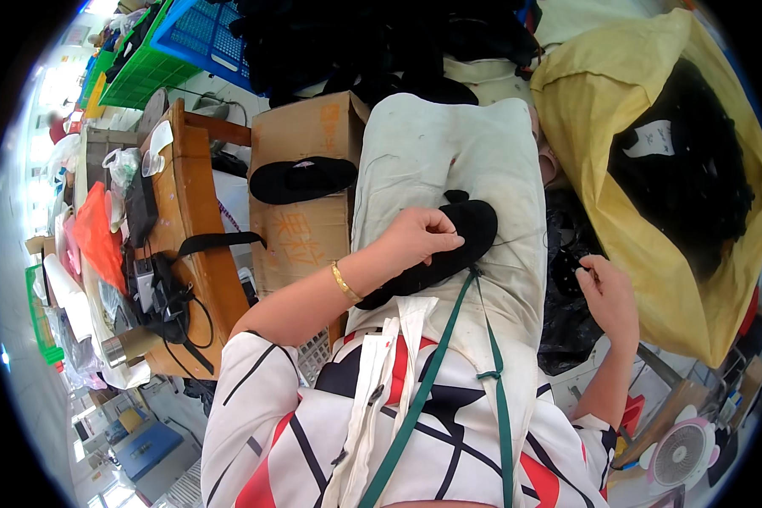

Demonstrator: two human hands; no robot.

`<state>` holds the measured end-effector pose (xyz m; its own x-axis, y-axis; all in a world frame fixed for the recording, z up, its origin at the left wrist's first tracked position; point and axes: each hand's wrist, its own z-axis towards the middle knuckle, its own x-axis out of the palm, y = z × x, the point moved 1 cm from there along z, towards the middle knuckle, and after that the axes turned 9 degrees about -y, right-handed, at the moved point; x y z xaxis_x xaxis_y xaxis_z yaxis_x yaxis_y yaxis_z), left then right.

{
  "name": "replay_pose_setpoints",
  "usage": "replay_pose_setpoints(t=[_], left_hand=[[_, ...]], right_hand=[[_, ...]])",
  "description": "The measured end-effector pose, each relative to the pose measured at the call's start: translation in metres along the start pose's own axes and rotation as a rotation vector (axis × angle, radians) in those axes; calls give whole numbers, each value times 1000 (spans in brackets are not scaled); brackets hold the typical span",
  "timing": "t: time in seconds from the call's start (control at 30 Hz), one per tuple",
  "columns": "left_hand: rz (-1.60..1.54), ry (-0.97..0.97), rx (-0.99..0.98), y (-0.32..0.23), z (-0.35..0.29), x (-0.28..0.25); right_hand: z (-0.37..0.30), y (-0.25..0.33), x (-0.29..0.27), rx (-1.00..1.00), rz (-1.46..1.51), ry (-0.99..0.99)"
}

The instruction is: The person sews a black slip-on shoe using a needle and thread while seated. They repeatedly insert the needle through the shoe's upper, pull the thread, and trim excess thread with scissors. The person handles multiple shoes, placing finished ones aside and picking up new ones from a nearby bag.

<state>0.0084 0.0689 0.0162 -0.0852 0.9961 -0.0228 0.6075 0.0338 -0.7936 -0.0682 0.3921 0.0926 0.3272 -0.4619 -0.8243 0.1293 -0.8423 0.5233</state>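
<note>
A black fabric shoe (480,227) lies slantwise across the pale cloth on my lap. Over its middle is my left hand (423,237), fingers curled and the thumb tip close to the forefinger; what they pinch, if anything, is too small to see. The left wrist and forearm cover part of the shoe. Away to the right, my right hand (608,292) is raised beside a black plastic bag (567,326), its thumb and fingertips drawn together. Anything between those fingertips cannot be made out. Another black shoe (303,180) rests on a cardboard box (305,241) to the left.
A large yellow sack (584,135) holding black items stands at the right. Black goods (356,42) are piled beyond my knees. At the left is a wooden table (178,229) with a black strap, cables and bags. A white fan (681,453) sits at the lower right.
</note>
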Motion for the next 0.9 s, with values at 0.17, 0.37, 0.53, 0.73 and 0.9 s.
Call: replay_pose_setpoints(t=[0.17, 0.37, 0.53, 0.73, 0.9], left_hand=[[-404, 68, -167, -2, 0, 1], [-103, 160, -198, -16, -10, -11], [228, 59, 116, -12, -16, -11], [116, -60, -61, -4, -3, -17], [167, -5, -78, -4, -1, -15]], right_hand=[[8, 29, 44, -55, 634, 23], [33, 80, 109, -494, 388, -185], [43, 91, 129, -673, 108, -216], [48, 98, 139, -574, 370, -192], [48, 85, 143, -111, 962, 159]])
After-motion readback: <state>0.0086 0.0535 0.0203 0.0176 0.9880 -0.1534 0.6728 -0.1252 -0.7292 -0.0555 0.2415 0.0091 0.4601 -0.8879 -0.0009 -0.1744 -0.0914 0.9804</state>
